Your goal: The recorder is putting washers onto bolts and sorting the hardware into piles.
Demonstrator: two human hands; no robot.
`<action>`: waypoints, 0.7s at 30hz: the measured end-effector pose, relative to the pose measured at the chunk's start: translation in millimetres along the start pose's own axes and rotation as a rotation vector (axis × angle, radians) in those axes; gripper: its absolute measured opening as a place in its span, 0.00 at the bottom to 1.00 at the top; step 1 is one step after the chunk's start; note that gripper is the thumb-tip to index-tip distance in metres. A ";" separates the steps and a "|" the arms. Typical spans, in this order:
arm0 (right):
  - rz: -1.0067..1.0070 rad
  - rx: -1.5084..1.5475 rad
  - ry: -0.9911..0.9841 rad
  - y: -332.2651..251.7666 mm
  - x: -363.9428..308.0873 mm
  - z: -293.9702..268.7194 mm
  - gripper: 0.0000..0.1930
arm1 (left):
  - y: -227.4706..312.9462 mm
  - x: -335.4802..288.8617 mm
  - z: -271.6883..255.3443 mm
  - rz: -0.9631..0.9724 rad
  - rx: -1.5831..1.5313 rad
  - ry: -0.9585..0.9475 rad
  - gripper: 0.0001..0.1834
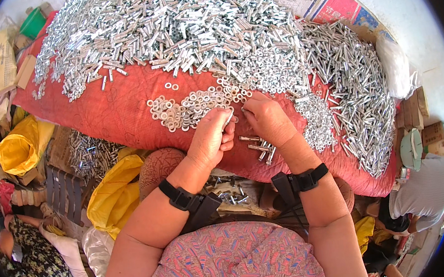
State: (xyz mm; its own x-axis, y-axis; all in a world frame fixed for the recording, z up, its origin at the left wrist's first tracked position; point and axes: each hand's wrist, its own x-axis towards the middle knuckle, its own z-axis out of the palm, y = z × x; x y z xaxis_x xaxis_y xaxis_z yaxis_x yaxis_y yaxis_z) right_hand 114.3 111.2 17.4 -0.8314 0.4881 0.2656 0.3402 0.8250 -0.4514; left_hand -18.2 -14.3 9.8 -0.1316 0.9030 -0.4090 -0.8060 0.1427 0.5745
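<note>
My left hand [212, 138] is closed, with a small silvery metal piece [229, 116] pinched between thumb and forefinger. Most of that piece is hidden by the fingers. Close beside it, my right hand [269, 119] has its thumb and forefinger pressed together; what they hold, if anything, I cannot make out. Flat washers [187, 108] lie loosely heaped just beyond my left hand. A few assembled bolts [260, 146] rest on the red quilted cloth [106, 107] below my right hand. Past my right hand spreads a heap of nuts [314, 121].
A large mound of metal sleeves [184, 27] covers the cloth's far side, and long bolts [359, 88] pile up at the right. Yellow sacks [114, 189] and loose bolts [93, 156] are at the left. Other people sit at lower left [33, 263] and right [422, 191].
</note>
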 end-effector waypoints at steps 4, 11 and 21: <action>-0.029 -0.004 0.050 5.3 -0.3 0.1 0.02 | -0.8 0.4 0.9 0.003 -0.005 -0.006 0.08; -0.024 -0.031 -0.009 4.6 0.8 -0.6 0.04 | 0.0 -0.5 -1.4 -0.004 -0.009 -0.007 0.07; -0.032 0.023 0.107 10.2 -3.9 0.8 0.05 | -1.6 1.6 0.3 0.000 0.017 -0.009 0.06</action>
State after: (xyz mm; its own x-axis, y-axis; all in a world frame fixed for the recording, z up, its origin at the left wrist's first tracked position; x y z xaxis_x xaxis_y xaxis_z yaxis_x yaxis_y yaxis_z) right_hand 120.7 117.5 11.1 -0.7895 0.4905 0.3689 0.3035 0.8344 -0.4600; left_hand -16.9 -13.0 8.4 -0.1263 0.9065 -0.4029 -0.7961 0.1497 0.5864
